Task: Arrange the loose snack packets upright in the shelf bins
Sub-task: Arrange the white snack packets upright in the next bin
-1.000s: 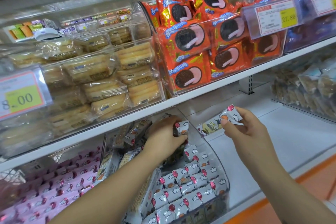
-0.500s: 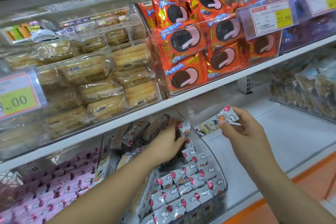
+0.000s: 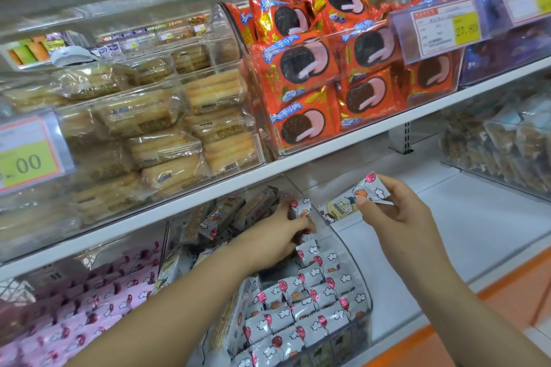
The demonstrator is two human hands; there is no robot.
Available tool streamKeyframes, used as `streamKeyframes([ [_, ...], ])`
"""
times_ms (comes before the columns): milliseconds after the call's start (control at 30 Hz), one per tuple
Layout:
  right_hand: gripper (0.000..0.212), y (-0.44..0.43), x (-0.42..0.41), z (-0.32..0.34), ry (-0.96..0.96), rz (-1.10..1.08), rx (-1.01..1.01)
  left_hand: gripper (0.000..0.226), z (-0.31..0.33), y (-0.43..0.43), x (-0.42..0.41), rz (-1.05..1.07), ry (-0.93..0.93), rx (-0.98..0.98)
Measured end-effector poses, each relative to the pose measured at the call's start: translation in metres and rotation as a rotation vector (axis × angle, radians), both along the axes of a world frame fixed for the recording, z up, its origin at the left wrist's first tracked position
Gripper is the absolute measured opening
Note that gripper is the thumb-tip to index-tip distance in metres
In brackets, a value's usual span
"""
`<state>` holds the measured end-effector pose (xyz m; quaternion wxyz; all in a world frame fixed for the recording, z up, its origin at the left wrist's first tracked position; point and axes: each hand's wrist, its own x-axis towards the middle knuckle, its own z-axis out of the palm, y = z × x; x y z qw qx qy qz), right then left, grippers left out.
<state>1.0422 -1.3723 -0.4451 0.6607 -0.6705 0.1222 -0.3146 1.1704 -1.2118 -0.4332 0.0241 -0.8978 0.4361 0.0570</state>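
One packet [image 3: 299, 207] gripped by left hand [image 3: 278, 237] at bin [image 3: 354, 259] back; second packet [image 3: 360, 195] pinched by right hand [image 3: 396, 217]. Risk: upright rows [image 3: 298, 304] toppled by left forearm [image 3: 190, 301] when withdrawn

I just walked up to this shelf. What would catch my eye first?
The bright orange cookie packs on the upper shelf, centre-right, stand out most, with a yellow price tag reading 27.80 at their right. Below, the right hand pinches a balloon packet in mid-air. The left hand grips a second packet at the back of a clear bin of upright rows.
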Motion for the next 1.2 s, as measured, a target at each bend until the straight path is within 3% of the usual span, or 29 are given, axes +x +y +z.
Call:
streamKeyframes([
  [300,0.023,0.000,-0.001,0.000,0.001,0.009,0.000,0.059,-0.004,-0.004,0.001,0.011,-0.012,0.014],
  [467,0.026,0.000,-0.001,0.000,0.002,0.010,0.006,0.032,-0.006,-0.004,0.013,0.003,0.071,-0.090],
  [733,0.022,-0.001,0.000,0.000,-0.010,0.001,-0.004,0.007,-0.005,0.001,0.022,0.065,0.244,-0.222],
  [833,0.023,-0.001,0.000,0.000,-0.004,0.001,-0.003,0.018,-0.002,0.003,0.021,0.109,0.313,-0.307],
  [1200,0.021,0.000,0.001,0.000,0.000,0.002,-0.013,0.022,0.010,0.003,0.011,0.278,0.521,-0.347],
])
